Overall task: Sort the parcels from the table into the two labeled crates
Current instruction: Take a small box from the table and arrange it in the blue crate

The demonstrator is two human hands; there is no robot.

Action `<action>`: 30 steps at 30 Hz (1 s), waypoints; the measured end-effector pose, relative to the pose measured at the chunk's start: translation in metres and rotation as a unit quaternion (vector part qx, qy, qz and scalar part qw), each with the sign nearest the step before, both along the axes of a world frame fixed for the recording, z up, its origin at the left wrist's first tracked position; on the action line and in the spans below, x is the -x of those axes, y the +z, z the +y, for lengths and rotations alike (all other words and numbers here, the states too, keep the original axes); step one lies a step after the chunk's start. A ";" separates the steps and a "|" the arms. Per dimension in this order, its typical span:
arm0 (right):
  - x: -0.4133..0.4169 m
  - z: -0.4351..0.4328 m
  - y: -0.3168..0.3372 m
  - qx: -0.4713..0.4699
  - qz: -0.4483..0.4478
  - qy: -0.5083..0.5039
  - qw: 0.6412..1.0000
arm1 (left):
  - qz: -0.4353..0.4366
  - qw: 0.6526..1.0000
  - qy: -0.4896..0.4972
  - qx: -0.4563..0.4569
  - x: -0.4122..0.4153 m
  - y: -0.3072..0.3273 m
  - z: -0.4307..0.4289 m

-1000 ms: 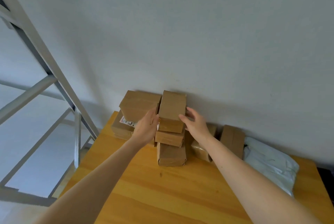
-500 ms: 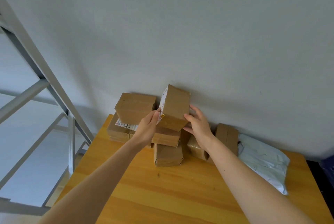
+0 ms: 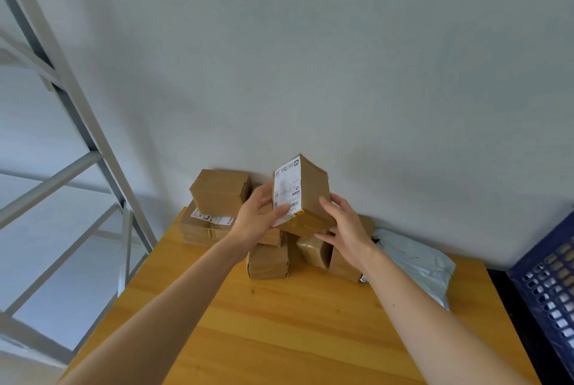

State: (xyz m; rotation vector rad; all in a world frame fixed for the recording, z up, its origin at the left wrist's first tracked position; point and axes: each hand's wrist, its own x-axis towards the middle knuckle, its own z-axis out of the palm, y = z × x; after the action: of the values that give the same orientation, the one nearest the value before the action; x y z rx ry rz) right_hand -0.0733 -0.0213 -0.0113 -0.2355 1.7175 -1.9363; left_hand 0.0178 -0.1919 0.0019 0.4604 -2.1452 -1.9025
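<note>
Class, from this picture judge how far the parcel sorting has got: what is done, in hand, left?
Done: nothing shown; only the edge of a blue crate is in view, its contents hidden. In hand: the left hand and right hand grip one labelled box above the pile. Left: several brown boxes and a grey mailer bag lie on the table.

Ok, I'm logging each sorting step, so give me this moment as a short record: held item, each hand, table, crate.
held item: labelled box, tilted, above the pile
left hand: grips its label side, thumb on the label
right hand: grips its lower right side
table: brown boxes piled at the back, grey mailing bag to their right
crate: dark blue, at right edge, no label visible
</note>
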 end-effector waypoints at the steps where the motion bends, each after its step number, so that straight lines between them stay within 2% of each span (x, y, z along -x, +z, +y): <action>1: -0.005 0.010 0.001 -0.001 0.002 0.009 1.000 | -0.003 1.000 -0.009 0.016 -0.004 0.001 0.009; 4: -0.021 0.040 0.004 -0.001 0.004 0.031 1.000 | -0.021 0.995 -0.038 0.092 -0.017 0.008 0.032; 8: -0.041 0.080 0.003 -0.029 0.006 0.055 0.998 | -0.058 0.948 -0.061 0.306 -0.034 0.020 0.054; 12: -0.063 0.110 0.007 -0.008 -0.009 0.079 0.997 | -0.063 0.930 -0.093 0.351 -0.055 0.034 0.078; 15: -0.076 0.123 0.011 0.024 -0.007 0.083 0.996 | -0.055 0.941 -0.096 0.320 -0.063 0.042 0.089; 21: -0.097 0.138 0.019 0.137 -0.034 0.052 0.989 | -0.073 0.976 0.001 0.206 -0.084 0.050 0.104; 26: -0.112 0.137 0.022 0.162 -0.042 0.037 0.985 | -0.117 0.978 0.042 0.168 -0.101 0.051 0.098; 30: -0.121 0.131 0.023 0.159 -0.004 0.080 0.984 | -0.160 0.979 0.066 0.107 -0.118 0.052 0.089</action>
State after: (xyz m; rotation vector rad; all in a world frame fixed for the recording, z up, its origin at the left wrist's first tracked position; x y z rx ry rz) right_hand 0.0481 0.1094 0.0112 -0.4676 1.3326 -2.0767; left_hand 0.1355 -0.1026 0.0537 0.8919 -2.4123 -1.5928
